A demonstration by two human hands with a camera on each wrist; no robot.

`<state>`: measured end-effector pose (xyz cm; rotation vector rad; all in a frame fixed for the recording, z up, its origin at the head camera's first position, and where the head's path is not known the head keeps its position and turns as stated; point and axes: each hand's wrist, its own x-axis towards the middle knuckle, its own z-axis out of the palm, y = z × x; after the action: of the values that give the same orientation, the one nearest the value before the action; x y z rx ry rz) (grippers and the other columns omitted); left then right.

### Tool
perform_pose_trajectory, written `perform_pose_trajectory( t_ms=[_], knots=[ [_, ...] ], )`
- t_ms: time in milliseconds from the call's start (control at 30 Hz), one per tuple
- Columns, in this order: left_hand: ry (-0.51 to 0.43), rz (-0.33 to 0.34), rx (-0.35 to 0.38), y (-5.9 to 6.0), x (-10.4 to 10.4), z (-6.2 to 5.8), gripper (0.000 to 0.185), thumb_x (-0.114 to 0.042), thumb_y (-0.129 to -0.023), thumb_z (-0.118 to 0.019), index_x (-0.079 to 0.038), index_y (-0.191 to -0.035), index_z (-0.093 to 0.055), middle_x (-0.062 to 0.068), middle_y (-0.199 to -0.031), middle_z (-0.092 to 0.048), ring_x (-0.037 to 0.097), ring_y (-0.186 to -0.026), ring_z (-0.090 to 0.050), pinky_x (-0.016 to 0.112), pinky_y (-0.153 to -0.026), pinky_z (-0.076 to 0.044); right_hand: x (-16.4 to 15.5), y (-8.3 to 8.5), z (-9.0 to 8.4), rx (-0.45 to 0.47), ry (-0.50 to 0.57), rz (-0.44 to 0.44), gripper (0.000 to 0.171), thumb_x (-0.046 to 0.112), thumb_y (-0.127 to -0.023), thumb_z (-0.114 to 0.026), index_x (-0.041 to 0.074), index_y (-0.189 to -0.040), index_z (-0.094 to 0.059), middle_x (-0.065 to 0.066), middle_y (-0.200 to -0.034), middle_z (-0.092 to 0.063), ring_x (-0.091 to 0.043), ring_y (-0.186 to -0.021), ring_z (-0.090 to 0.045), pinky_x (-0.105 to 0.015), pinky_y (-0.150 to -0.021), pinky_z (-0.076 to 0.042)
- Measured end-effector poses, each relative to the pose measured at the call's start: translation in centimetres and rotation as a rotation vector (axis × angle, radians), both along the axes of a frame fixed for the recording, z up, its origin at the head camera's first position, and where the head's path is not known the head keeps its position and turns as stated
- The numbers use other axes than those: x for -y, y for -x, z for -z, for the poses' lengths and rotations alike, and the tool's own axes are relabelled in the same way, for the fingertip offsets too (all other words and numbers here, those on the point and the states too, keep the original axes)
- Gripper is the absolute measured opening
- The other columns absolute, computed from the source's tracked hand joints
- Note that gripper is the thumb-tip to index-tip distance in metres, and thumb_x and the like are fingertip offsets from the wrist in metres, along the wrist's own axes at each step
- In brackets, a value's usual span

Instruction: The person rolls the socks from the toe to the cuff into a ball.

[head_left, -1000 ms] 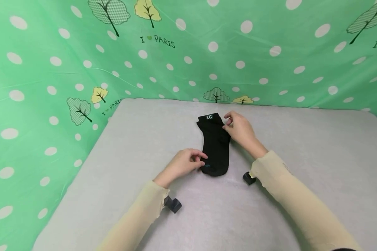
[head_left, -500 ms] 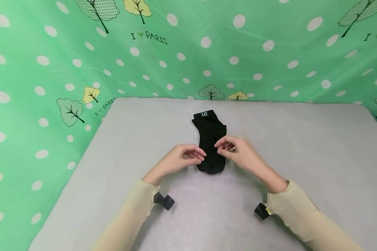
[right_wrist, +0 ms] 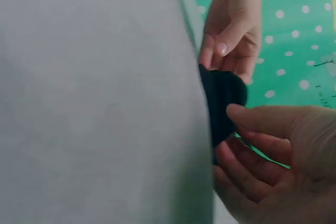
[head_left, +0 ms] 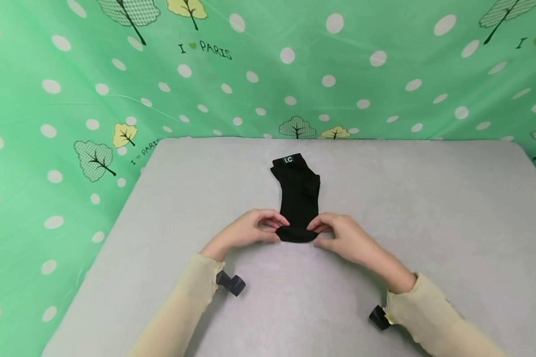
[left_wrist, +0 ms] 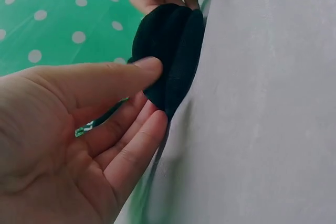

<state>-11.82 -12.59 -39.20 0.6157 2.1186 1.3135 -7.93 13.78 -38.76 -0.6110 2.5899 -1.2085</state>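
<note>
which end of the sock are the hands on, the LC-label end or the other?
The plain rounded end nearest the person: left hand and right hand pinch its two corners. The LC label end of the black sock lies untouched at the far end.

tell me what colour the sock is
Black, with a small label at its cuff; the sock shows best in the head view.

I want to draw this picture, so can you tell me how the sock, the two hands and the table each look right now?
Black sock: lying flat on the table, cuff with the LC label at the far end, toe end lifted slightly between both hands.
Left hand: thumb and fingers pinching the toe's left corner.
Right hand: thumb and fingers pinching the toe's right corner.
Table: covered in grey cloth, smooth.
Green curtain: hanging behind the table.
</note>
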Motion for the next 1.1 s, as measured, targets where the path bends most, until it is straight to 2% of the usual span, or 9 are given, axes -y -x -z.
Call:
perform_pose_trajectory(
  t_ms=[167,533,667,867,1100],
  knots=[
    [0.044,0.007,-0.022,0.3,0.0,0.2,0.037,0.002,-0.085,-0.073,0.001,-0.121,-0.066,0.017,-0.125,-0.067,0.023,-0.113,-0.066,0.027,-0.098,-0.054,0.4,-0.2,0.6,-0.101,-0.055,0.007,0.025,0.001,-0.079,-0.078,0.006,-0.102,-0.069,-0.006,-0.101,-0.073,-0.021,-0.093,-0.069,-0.039,-0.084,-0.056],
    [0.140,-0.062,-0.058,-0.2,-0.7,0.7,0.038,0.003,-0.081,-0.077,-0.006,-0.117,-0.069,0.011,-0.114,-0.070,0.016,-0.104,-0.068,0.021,-0.091,-0.055,1.4,0.2,0.9,-0.173,-0.128,0.028,0.032,-0.001,-0.071,-0.084,0.010,-0.093,-0.065,-0.001,-0.088,-0.067,-0.015,-0.082,-0.062,-0.031,-0.075,-0.053],
    [0.180,-0.072,-0.093,-0.2,-1.0,0.6,0.038,0.002,-0.080,-0.079,-0.009,-0.114,-0.069,0.008,-0.112,-0.070,0.014,-0.103,-0.067,0.019,-0.089,-0.054,1.5,0.2,1.1,-0.180,-0.125,0.045,0.030,0.001,-0.071,-0.085,0.010,-0.092,-0.065,-0.001,-0.086,-0.066,-0.014,-0.080,-0.061,-0.030,-0.073,-0.052],
    [0.233,-0.034,-0.155,-0.2,-1.3,0.3,0.039,-0.002,-0.078,-0.082,-0.007,-0.114,-0.067,0.007,-0.109,-0.068,0.012,-0.099,-0.064,0.019,-0.088,-0.054,1.4,0.4,1.3,-0.150,-0.103,0.059,0.024,0.007,-0.076,-0.083,0.011,-0.092,-0.065,0.000,-0.085,-0.066,-0.013,-0.079,-0.060,-0.028,-0.073,-0.051],
    [0.263,-0.034,-0.196,-0.2,-1.7,0.0,0.041,-0.007,-0.076,-0.085,-0.007,-0.113,-0.066,0.005,-0.102,-0.066,0.010,-0.091,-0.060,0.017,-0.085,-0.052,1.2,0.8,1.1,-0.122,-0.091,0.057,0.017,0.009,-0.081,-0.080,0.010,-0.092,-0.066,-0.001,-0.084,-0.067,-0.012,-0.079,-0.060,-0.030,-0.073,-0.052]
  ],
)
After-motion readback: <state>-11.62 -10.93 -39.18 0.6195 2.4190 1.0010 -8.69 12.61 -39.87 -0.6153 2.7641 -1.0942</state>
